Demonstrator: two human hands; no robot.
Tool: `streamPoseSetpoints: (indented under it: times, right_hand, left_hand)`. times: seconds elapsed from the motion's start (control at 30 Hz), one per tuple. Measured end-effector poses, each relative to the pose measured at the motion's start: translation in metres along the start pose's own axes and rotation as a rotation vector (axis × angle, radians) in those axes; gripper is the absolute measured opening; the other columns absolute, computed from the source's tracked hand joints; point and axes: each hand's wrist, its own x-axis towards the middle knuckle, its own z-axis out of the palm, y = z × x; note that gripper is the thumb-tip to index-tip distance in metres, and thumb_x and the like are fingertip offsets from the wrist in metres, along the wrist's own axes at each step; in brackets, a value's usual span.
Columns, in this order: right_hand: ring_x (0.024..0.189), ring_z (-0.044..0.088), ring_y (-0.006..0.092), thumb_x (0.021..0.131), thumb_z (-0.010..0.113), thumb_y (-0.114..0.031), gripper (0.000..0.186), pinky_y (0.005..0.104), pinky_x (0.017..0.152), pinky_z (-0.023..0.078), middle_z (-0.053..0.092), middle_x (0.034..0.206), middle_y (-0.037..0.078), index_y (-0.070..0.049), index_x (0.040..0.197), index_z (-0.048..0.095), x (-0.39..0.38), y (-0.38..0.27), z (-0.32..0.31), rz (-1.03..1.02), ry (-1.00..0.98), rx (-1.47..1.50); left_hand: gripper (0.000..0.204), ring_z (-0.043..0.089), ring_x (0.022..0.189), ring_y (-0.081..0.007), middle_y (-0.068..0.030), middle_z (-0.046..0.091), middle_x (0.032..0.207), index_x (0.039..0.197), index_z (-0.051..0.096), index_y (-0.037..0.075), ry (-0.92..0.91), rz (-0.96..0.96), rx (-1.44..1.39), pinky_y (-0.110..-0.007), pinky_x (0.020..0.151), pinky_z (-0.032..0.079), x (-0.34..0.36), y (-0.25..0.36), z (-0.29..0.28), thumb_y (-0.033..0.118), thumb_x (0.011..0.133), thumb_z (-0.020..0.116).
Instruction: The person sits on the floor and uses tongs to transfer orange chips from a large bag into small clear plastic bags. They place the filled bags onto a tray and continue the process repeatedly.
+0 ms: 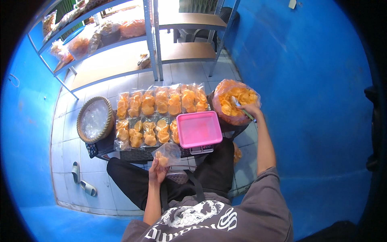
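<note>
My left hand (156, 172) pinches a small clear plastic bag (172, 151) above my lap, with a few orange chips near its bottom. At the right, my right hand (252, 109) grips a spoon-like utensil (235, 101) with a shiny head and a green handle. Its head dips among orange chips (246, 96) in a large open plastic bag (230, 120). Filled clear packets (148, 133) of chips lie in two rows on the low dark table. A pink tray (199, 129) sits on a scale (201, 149) at the table's near right.
Left of the packets stands a round woven basket (110, 125) holding clear plastic bags. Metal shelving (156, 48) with bagged goods rises beyond the table. A pair of slippers (88, 188) lies on the tiled floor at the left. Blue walls (306, 101) enclose both sides.
</note>
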Motion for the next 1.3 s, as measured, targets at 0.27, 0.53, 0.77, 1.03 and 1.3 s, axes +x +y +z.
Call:
streamPoseSetpoints:
  times: [0.27,0.53,0.77,1.03,1.3]
  right_hand:
    - [0.051,0.056,0.0113,0.087,0.080,-0.045,0.039,0.0295,0.039,0.040,0.061,0.073,0.003,-0.010,0.092,0.064,-0.021,0.017,-0.010,0.030,-0.304,0.377]
    - [0.052,0.057,0.0104,0.089,0.079,-0.040,0.034,0.0287,0.041,0.040,0.061,0.070,0.000,-0.007,0.097,0.074,-0.049,0.019,-0.013,-0.084,0.103,0.189]
    - [0.059,0.053,0.0071,0.093,0.077,-0.030,0.042,0.0257,0.051,0.044,0.061,0.071,-0.004,-0.005,0.127,0.074,-0.152,-0.028,0.002,-0.273,-0.022,0.203]
    - [0.075,0.054,0.0025,0.089,0.082,-0.020,0.052,0.0226,0.067,0.046,0.062,0.094,-0.008,-0.001,0.135,0.067,-0.255,-0.070,0.060,-0.395,-0.400,0.270]
    - [0.080,0.073,0.0306,0.087,0.080,-0.025,0.049,0.0410,0.075,0.053,0.073,0.091,0.023,-0.002,0.129,0.070,-0.300,-0.094,0.096,-0.574,-0.099,-0.253]
  left_hand:
    - [0.048,0.061,0.121,-0.0259,-0.0104,0.058,0.137,0.147,0.045,0.011,0.000,0.004,0.010,-0.039,0.096,0.056,-0.002,0.001,0.003,0.024,0.104,0.062]
    - [0.052,0.060,0.126,-0.0262,-0.0092,0.056,0.141,0.150,0.042,0.013,-0.033,-0.019,0.026,-0.038,0.095,0.057,0.002,0.000,-0.003,0.024,0.104,0.062]
    - [0.053,0.052,0.138,-0.0363,-0.0133,0.051,0.149,0.150,0.042,0.016,-0.036,0.093,0.028,-0.042,0.105,0.054,0.003,0.000,-0.002,0.019,0.102,0.065]
    - [0.055,0.052,0.138,-0.0354,-0.0160,0.050,0.150,0.146,0.046,0.013,-0.045,0.086,0.077,-0.040,0.110,0.051,0.004,-0.001,0.014,0.016,0.098,0.072]
    - [0.055,0.057,0.133,-0.0387,-0.0167,0.049,0.151,0.146,0.045,0.012,-0.066,0.108,0.161,-0.044,0.110,0.051,0.003,-0.003,0.018,0.012,0.097,0.071]
